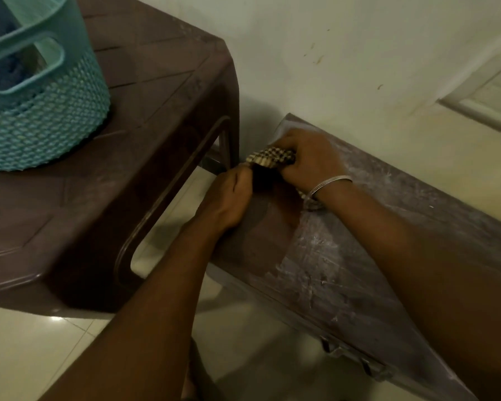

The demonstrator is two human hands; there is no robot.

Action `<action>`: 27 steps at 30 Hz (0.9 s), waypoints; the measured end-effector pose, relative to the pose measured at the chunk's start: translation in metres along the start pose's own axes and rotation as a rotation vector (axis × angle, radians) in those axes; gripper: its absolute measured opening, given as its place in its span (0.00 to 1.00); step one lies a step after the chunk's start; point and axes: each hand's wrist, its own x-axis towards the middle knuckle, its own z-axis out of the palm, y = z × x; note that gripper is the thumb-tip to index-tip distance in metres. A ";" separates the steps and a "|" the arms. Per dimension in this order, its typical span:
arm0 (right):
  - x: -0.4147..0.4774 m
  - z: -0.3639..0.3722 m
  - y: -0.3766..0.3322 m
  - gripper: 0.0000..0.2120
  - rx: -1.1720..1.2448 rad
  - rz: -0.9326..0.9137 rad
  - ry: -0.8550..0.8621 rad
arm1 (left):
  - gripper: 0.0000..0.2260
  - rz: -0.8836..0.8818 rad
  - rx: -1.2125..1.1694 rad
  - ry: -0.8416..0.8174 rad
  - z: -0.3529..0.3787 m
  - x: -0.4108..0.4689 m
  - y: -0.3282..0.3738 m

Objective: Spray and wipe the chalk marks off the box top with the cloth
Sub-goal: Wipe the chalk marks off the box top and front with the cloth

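Observation:
The brown box (344,273) runs along the wall at the right, its top streaked with white chalk. A darker patch with little chalk lies near its left end. A checked cloth (272,159) is bunched at the box's far-left corner. My right hand (310,160), with a metal bangle on the wrist, presses down on the cloth and grips it. My left hand (229,198) holds the cloth's near edge at the box's left side. No spray bottle is in view.
A brown plastic table (145,117) stands left of the box, with a narrow gap between them. A teal woven basket (41,91) sits on the table. Pale wall behind, light floor tiles (26,351) below.

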 end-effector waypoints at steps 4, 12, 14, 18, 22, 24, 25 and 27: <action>0.026 -0.007 0.021 0.14 -0.101 0.176 0.085 | 0.24 0.006 -0.031 -0.050 0.001 0.003 -0.001; 0.024 -0.007 0.019 0.13 -0.143 0.112 0.075 | 0.23 0.028 -0.028 -0.082 0.005 0.009 0.004; 0.040 -0.010 0.022 0.12 -0.207 0.178 0.097 | 0.23 0.060 -0.017 -0.102 0.004 0.007 0.005; 0.033 -0.002 0.013 0.15 -0.180 0.104 0.077 | 0.23 0.045 -0.037 -0.096 0.005 0.009 0.004; 0.039 -0.006 0.023 0.15 -0.220 0.086 0.083 | 0.23 0.041 -0.042 -0.096 0.005 0.009 0.005; 0.052 -0.010 0.029 0.12 -0.252 0.182 0.113 | 0.21 0.083 -0.035 -0.123 0.003 0.006 0.007; 0.055 -0.010 0.030 0.12 -0.252 0.204 0.116 | 0.21 0.093 -0.037 -0.128 0.003 0.006 0.008; 0.051 -0.008 0.024 0.13 -0.226 0.193 0.109 | 0.23 0.075 -0.058 -0.124 0.003 0.008 0.008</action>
